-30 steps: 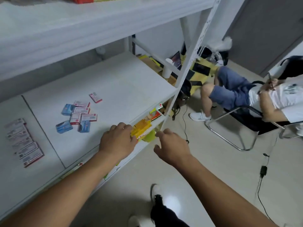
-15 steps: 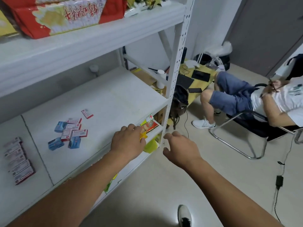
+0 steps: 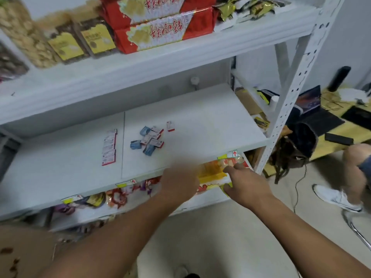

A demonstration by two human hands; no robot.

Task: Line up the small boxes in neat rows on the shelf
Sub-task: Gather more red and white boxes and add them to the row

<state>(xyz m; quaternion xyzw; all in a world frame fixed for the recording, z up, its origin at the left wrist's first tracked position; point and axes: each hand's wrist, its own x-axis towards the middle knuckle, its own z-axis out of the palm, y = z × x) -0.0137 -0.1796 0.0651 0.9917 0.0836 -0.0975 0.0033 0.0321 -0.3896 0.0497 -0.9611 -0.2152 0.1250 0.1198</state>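
Note:
On the white middle shelf point(image 3: 200, 125) lies a loose pile of small blue and red-white boxes point(image 3: 149, 141). One red-white box point(image 3: 170, 126) sits apart to its right. Further left, several red-white boxes form a neat row point(image 3: 109, 149). My left hand point(image 3: 180, 182) is blurred at the shelf's front edge, below the pile, with nothing seen in it. My right hand point(image 3: 248, 186) hangs just right of it, fingers loosely curled and holding nothing, in front of the lower shelf.
A yellow packet point(image 3: 210, 173) and other snack bags fill the lower shelf behind my hands. Red and yellow snack packs point(image 3: 160, 27) crowd the top shelf. The white upright post point(image 3: 289, 97) stands at right. A seated person's leg point(image 3: 353, 157) is at far right.
My view has tilted up and swung left, bringing the top shelf into sight. Both hands stay at the shelf's front edge, the left one now smeared by motion.

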